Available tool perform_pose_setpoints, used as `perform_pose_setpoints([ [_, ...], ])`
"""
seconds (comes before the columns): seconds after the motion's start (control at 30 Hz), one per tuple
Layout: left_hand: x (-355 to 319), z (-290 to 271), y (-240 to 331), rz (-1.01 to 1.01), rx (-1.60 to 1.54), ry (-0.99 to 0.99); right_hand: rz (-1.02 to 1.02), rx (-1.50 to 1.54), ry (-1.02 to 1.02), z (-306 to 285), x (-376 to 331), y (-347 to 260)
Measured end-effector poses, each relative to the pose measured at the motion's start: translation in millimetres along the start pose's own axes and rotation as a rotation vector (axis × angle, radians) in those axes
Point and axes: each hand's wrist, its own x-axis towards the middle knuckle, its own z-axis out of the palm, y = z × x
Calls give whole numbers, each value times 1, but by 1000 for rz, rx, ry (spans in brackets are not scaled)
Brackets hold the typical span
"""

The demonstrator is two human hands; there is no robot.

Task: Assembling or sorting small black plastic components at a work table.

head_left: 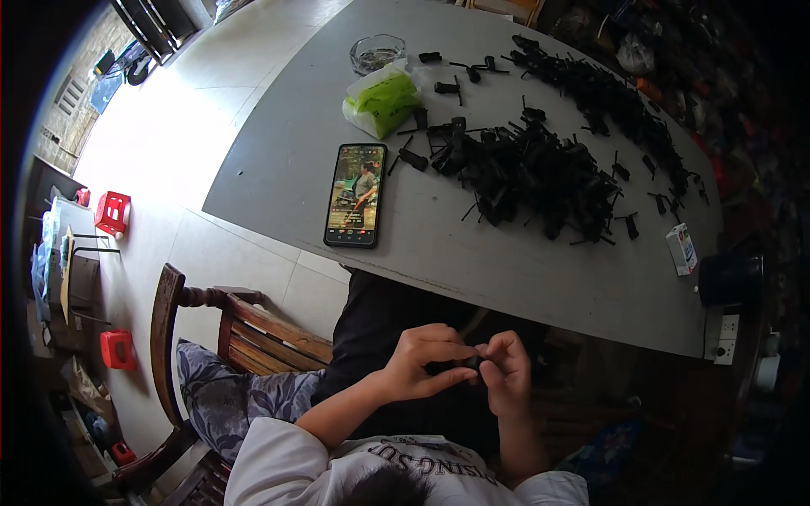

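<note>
My left hand point(426, 361) and my right hand point(506, 371) meet over my lap, below the table edge. Both pinch one small black plastic part point(469, 363) between the fingertips; most of the part is hidden by my fingers. On the grey table point(278, 160) ahead lies a large heap of similar black plastic parts point(523, 173), with a second band of black parts point(607, 93) farther back to the right.
A phone point(355, 194) with a lit screen lies flat near the table's front. A green-and-white plastic bag point(384, 101) and a glass ashtray point(377, 52) sit behind it. A small white box point(682, 248) and dark cup point(730, 280) stand at the right. A wooden chair point(211, 329) with a cushion is at my left.
</note>
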Motion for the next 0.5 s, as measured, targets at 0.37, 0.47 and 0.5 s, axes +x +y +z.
perform_pose_setpoints([
  [0.37,1,11,11,134,479,108,-16,379,69,5,6,15],
  [0.47,3,10,14,178,517,123,-5,385,-14,6,11,5],
  [0.5,2,10,15,177,516,122,-5,384,-13,7,13,2],
])
